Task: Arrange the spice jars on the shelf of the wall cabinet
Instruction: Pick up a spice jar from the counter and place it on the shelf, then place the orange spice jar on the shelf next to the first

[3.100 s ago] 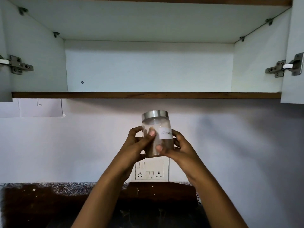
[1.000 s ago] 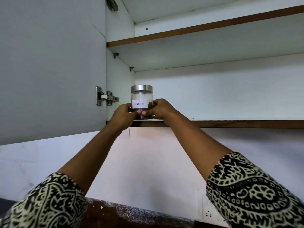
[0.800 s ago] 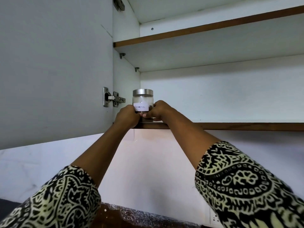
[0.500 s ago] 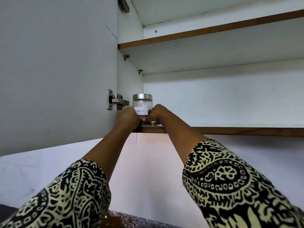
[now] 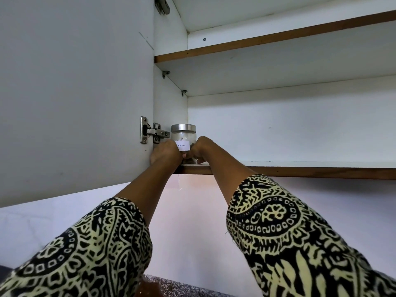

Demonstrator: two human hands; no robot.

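A clear glass spice jar (image 5: 183, 136) with a steel lid and a white handwritten label stands upright at the far left end of the lower shelf (image 5: 300, 167), close to the cabinet's left wall. My left hand (image 5: 166, 154) wraps its left side and my right hand (image 5: 198, 150) its right side, both low on the jar. The jar's base is hidden behind my fingers.
The open left cabinet door (image 5: 75, 93) hangs beside my left arm, with its steel hinge (image 5: 151, 131) just left of the jar. An upper shelf (image 5: 267, 41) runs above. A speckled counter edge (image 5: 175, 286) shows at the bottom.
Both hands carried the jar up from chest height to the cabinet's left end, then moved it further in onto the lower shelf near the left wall.
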